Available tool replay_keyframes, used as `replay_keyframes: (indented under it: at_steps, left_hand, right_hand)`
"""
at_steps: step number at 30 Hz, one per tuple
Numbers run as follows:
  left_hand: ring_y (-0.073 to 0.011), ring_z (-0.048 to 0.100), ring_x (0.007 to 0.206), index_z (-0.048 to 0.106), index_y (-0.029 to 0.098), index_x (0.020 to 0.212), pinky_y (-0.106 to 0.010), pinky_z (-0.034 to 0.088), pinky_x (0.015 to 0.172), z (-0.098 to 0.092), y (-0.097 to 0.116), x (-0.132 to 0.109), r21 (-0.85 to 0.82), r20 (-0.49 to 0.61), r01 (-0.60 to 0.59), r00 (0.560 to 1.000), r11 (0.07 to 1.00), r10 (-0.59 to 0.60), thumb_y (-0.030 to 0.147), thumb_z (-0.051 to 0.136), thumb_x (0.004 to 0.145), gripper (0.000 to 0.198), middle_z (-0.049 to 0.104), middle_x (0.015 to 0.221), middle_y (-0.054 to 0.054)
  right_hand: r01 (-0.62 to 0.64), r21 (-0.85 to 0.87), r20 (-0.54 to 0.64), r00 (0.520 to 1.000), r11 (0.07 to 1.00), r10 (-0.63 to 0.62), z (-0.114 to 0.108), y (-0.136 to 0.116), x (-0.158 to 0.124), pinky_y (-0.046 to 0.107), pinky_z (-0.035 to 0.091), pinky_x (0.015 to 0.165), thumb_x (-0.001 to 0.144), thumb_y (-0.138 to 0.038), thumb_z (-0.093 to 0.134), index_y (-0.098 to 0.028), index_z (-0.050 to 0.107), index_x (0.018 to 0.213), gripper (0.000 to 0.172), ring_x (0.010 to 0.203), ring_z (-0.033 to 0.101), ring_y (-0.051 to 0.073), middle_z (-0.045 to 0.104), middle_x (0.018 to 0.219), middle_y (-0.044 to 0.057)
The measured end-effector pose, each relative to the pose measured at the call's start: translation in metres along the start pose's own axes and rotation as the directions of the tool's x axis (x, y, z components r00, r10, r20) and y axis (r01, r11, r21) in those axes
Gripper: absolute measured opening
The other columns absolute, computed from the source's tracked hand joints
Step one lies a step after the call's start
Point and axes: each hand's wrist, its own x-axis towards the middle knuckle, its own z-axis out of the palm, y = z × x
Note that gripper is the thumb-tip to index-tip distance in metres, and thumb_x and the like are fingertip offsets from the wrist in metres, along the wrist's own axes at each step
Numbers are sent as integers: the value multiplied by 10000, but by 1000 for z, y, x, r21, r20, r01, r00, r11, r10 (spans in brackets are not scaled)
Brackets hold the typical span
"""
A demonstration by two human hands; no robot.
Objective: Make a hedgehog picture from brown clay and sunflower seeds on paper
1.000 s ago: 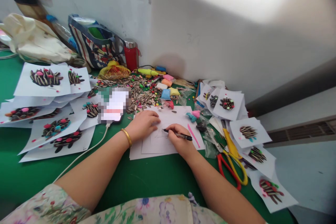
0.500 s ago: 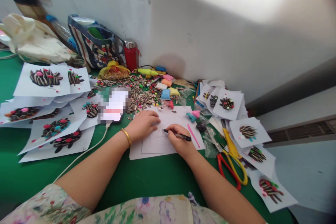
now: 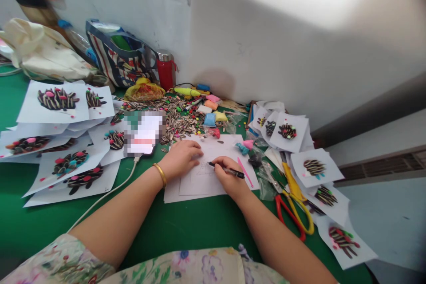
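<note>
My right hand (image 3: 230, 176) grips a black pen (image 3: 233, 171), its tip at faint dark lines on the upper of several white paper sheets (image 3: 199, 186). Flat on the left part of the same paper rests my left hand (image 3: 183, 157), fingers stretched out and holding nothing. A pink modelling tool (image 3: 245, 172) lies on the sheet right of the pen. Beyond the paper is a spread of striped sunflower seeds (image 3: 179, 120). A single seed (image 3: 220, 142) sits on the sheet above the pen.
Seed pictures on white cards lie in stacks at left (image 3: 53, 102) and right (image 3: 316, 168). A charging phone (image 3: 143, 135) is left of my left hand. Scissors (image 3: 293, 213) lie at right. Coloured clay packets (image 3: 209, 120), a red flask (image 3: 165, 71) and a striped bag (image 3: 120, 53) stand behind.
The pen tip has shifted slightly upward on the paper, and the pen slants a little more. My left hand has stayed in place.
</note>
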Motion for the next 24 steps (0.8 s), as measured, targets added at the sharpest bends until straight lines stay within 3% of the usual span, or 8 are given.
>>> replay_keyframes:
  at_steps: [15, 24]
  left_hand:
    - [-259, 576, 1146, 738, 264, 1066, -410, 426, 1013, -1, 1, 0, -7, 6, 12, 1000, 1000, -12, 240, 691, 811, 260, 661, 1203, -53]
    - [-252, 573, 1151, 739, 274, 1066, -402, 424, 1018, -1, 1, 0, -12, 0, 17, 1000, 1000, -17, 241, 692, 813, 259, 661, 1201, -48]
  right_hand:
    - [12, -26, 3, 1000, 1000, -11, 0, 0, 0, 284, 477, 710, 824, -255, 534, -221, 706, 888, 186, 770, 619, 182, 700, 839, 14]
    - [30, -20, 16, 999, 999, -30, 2, -1, 0, 301, 490, 806, 846, -277, 547, -230, 709, 957, 202, 875, 647, 189, 721, 942, 19]
